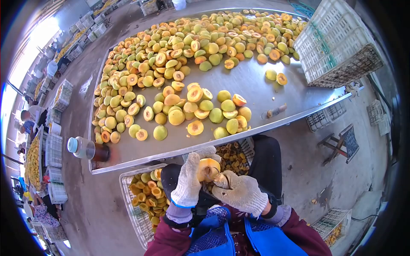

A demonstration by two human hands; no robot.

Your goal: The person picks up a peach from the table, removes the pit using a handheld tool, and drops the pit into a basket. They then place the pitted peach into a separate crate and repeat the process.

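Observation:
My left hand (187, 183), in a white knit glove, is closed around a yellow peach half (208, 167) above my lap. The cut face of the peach half is turned upward and towards my right hand. My right hand (243, 194), also gloved, is closed with its fingertips against the lower edge of the fruit. Whatever sits inside the right fingers is hidden. Under my hands, between my knees, lie many brown pits (232, 157) in a crate. To the left, a white crate (128, 194) holds hollowed peach halves (147, 192).
A metal table (252, 81) in front bears a large heap of peach halves (179, 47). On it stand a bottle of dark liquid (87, 149) and a tilted white crate (333, 47); a short-handled tool (275, 111) lies near the edge. A folding stool (341, 145) stands right. People work far left.

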